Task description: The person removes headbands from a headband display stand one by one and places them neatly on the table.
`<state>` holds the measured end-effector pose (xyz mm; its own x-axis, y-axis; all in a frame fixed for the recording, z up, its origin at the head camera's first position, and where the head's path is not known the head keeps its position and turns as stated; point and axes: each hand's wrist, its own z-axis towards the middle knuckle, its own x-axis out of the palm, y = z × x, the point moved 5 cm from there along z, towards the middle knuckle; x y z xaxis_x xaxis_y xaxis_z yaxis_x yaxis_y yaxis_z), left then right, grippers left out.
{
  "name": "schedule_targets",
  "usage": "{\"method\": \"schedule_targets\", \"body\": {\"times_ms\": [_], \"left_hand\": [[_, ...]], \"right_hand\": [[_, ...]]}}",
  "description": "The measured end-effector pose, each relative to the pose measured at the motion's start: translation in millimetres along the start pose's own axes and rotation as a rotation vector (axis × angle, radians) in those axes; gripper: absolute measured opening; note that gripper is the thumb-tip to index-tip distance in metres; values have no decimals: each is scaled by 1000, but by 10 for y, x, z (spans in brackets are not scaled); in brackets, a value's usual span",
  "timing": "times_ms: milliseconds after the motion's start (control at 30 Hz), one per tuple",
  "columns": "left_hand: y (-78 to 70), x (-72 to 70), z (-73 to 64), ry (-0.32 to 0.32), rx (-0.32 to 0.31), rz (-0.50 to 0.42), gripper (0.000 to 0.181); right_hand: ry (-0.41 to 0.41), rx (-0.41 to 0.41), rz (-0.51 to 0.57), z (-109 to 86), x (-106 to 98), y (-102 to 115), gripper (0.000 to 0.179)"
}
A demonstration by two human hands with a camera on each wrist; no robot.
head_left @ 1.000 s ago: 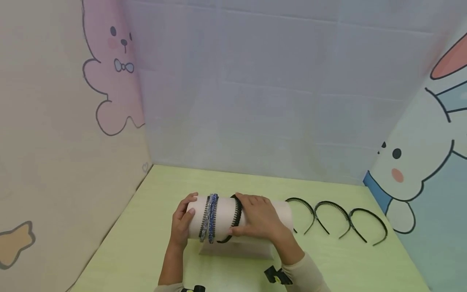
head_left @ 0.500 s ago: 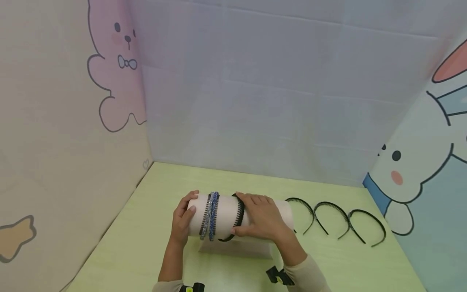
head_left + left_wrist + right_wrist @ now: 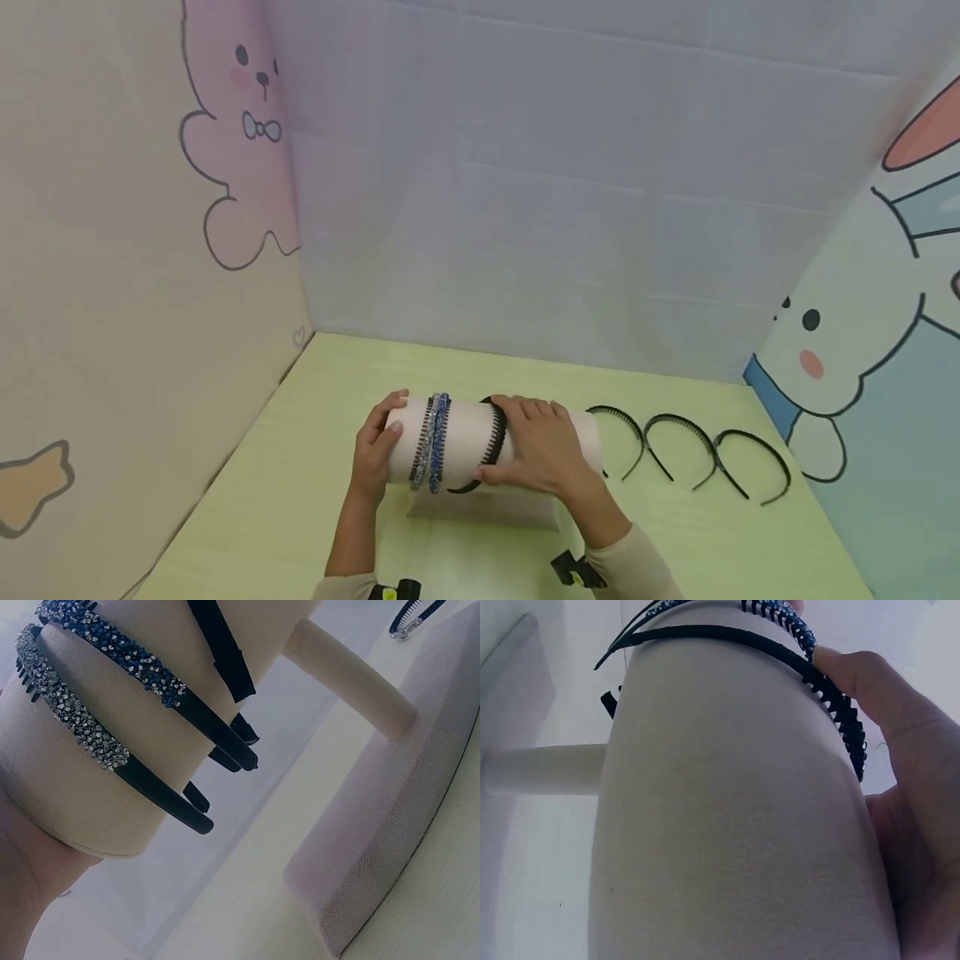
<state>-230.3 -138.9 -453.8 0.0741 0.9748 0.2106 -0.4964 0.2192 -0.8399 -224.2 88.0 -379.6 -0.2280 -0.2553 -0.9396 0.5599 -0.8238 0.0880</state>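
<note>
A pale padded headband display stand (image 3: 463, 425) has a horizontal roll on a post and flat base. Around its left end my left hand (image 3: 372, 450) is wrapped, thumb in front and fingers over the top. Two glittery headbands sit side by side on the roll, a silver one (image 3: 79, 705) and a blue one (image 3: 127, 660). Farther right, a black toothed headband (image 3: 495, 437) arches over the roll. My right hand (image 3: 538, 446) holds this black band, with its thumb against the front and its fingers over the top. The right wrist view shows the thumb (image 3: 874, 682) on the band.
Several more toothed headbands lie in a row on the right of the light green table (image 3: 262, 533), including a middle one (image 3: 682, 425) and a far-right one (image 3: 765, 442). Cloth walls with cartoon animals enclose the table's back and sides.
The black headband and my right hand have slid slightly to the right along the roll. My left hand keeps its grip on the left end.
</note>
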Motion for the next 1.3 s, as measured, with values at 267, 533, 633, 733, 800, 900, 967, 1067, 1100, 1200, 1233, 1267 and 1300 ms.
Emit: {"method": "schedule_targets", "body": {"times_ms": [267,533,633,733,800,900,967,1067,1100,1200,1233,1267,1300], "left_hand": [[22,22,-21,-5,-13,-11,25],[17,24,-13,-2,-4,-18,25],[16,24,-6,-1,-2,-17,25],[17,24,-3,-2,-5,-9,25],[15,23,-4,-3,-8,-4,25],[15,20,-5,-3,-12,2,25],[17,15,-6,-2,-15,2,25],[26,8,-2,-5,-22,3,25],[29,5,-1,-4,-27,2,26],[41,-2,4,-4,-43,1,27],[45,-3,6,-1,-45,-2,27],[50,-3,7,3,-48,-5,27],[52,-3,9,6,-48,-7,28]], "right_hand": [[50,21,65,-52,-18,-96,96],[86,61,84,-101,-86,-234,96],[85,61,93,-119,-111,-272,96],[85,56,98,-140,-129,-301,96],[88,62,102,-157,-134,-325,96],[93,80,109,-186,-150,-365,96],[98,98,115,-206,-159,-396,96],[101,112,122,-229,-174,-436,96],[102,113,124,-232,-176,-445,96],[91,101,122,-237,-188,-463,96],[87,94,123,-238,-191,-469,95],[81,85,129,-239,-193,-476,95],[77,78,141,-242,-193,-485,95]]}}
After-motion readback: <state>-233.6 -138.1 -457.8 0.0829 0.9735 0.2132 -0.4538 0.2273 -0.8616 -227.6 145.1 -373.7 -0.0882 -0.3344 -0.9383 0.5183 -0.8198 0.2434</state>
